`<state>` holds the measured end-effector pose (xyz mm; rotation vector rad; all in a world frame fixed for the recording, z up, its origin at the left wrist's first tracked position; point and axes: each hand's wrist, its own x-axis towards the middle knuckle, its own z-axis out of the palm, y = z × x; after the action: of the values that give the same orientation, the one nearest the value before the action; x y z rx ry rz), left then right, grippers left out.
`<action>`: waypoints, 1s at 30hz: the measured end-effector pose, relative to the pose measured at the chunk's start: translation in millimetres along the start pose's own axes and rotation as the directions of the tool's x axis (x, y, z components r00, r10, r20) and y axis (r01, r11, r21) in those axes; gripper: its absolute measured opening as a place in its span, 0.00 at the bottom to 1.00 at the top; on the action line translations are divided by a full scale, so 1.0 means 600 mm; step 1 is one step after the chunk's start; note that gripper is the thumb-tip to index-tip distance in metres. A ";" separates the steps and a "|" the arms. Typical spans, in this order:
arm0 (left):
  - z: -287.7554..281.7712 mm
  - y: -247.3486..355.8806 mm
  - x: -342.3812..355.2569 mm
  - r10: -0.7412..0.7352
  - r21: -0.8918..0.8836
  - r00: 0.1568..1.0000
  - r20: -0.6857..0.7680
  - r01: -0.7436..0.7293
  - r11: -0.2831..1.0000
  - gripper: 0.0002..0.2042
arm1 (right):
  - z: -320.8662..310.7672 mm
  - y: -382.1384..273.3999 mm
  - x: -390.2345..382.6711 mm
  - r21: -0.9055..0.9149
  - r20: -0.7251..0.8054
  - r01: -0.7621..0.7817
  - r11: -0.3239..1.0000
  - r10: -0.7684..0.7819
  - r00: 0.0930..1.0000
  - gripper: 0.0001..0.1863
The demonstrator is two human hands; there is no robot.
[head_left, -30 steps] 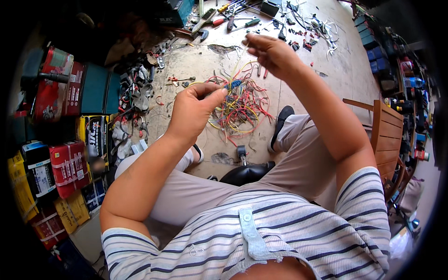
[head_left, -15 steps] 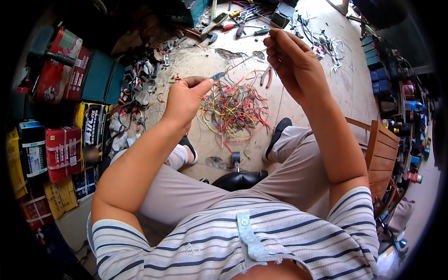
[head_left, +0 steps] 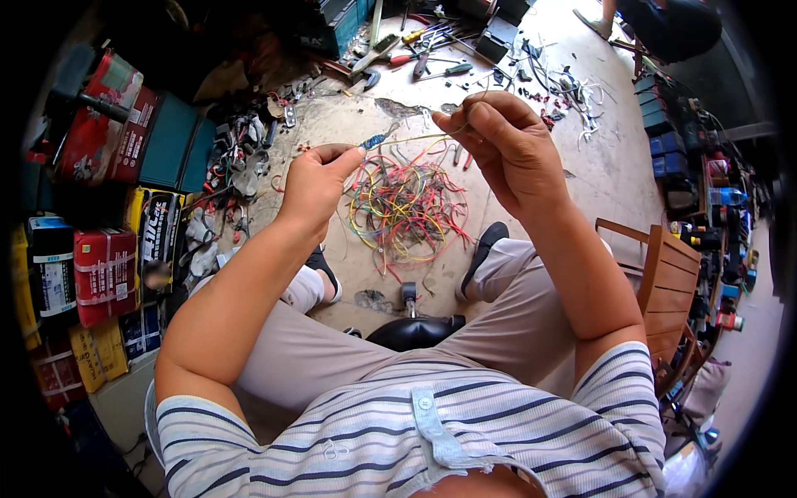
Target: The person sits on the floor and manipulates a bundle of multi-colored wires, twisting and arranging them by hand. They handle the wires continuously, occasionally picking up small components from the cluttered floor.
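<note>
My left hand (head_left: 317, 187) is closed in a pinch around a small blue piece (head_left: 373, 142), maybe a connector or a wrapped wire end; its kind is too small to make out. A thin yellowish wire (head_left: 412, 139) runs from it across to my right hand (head_left: 516, 151), whose thumb and fingers close on the other end. The wire is held above the floor. Below both hands lies a tangled heap of red, yellow and dark wires (head_left: 405, 203). Red-handled pliers (head_left: 466, 161) lie at the heap's far right, partly hidden by my right hand.
Screwdrivers (head_left: 448, 71), a brush (head_left: 378, 50) and cable scraps (head_left: 573, 87) lie on the far floor. Boxes (head_left: 105, 270) are stacked at left, with scrap parts beside them. A wooden chair (head_left: 669, 278) stands at right. Another person's foot (head_left: 594, 23) shows at far right.
My right hand has come nearer and lower, and the wire now lies flatter between my hands. My left hand has shifted slightly left with the blue piece. The whole view has moved a little.
</note>
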<state>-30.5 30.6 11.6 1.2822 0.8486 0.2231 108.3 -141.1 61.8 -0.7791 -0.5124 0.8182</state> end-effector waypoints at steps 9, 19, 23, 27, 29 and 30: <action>0.005 -0.010 -0.016 -0.076 0.079 0.995 0.071 0.070 0.994 0.08 | 0.008 0.000 0.003 0.056 -0.183 -0.043 0.997 0.053 0.982 0.07; 0.014 -0.016 -0.026 -0.141 0.022 0.972 0.185 0.139 0.990 0.07 | 0.009 0.009 0.008 0.039 -0.275 -0.079 0.996 0.086 0.958 0.10; 0.018 -0.014 -0.037 -0.099 0.040 0.980 0.172 0.093 0.995 0.08 | 0.009 0.007 0.008 -0.021 -0.128 -0.070 0.997 0.066 0.990 0.11; 0.020 -0.011 -0.038 -0.043 0.023 0.988 0.145 0.040 0.999 0.07 | 0.036 0.005 0.007 -0.162 -0.153 -0.037 0.986 0.012 0.988 0.15; 0.023 -0.012 -0.037 0.009 0.001 0.995 0.097 -0.009 1.000 0.07 | 0.039 0.009 0.007 -0.252 -0.165 -0.008 0.968 -0.035 0.986 0.15; 0.021 -0.012 -0.036 0.016 -0.001 0.995 0.102 -0.016 1.000 0.08 | 0.035 0.011 0.006 -0.298 -0.142 0.015 0.955 -0.060 0.988 0.15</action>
<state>-39.0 6.0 15.0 1.2899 0.7517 0.1684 93.3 -126.7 69.8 -1.0957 -0.5198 0.6484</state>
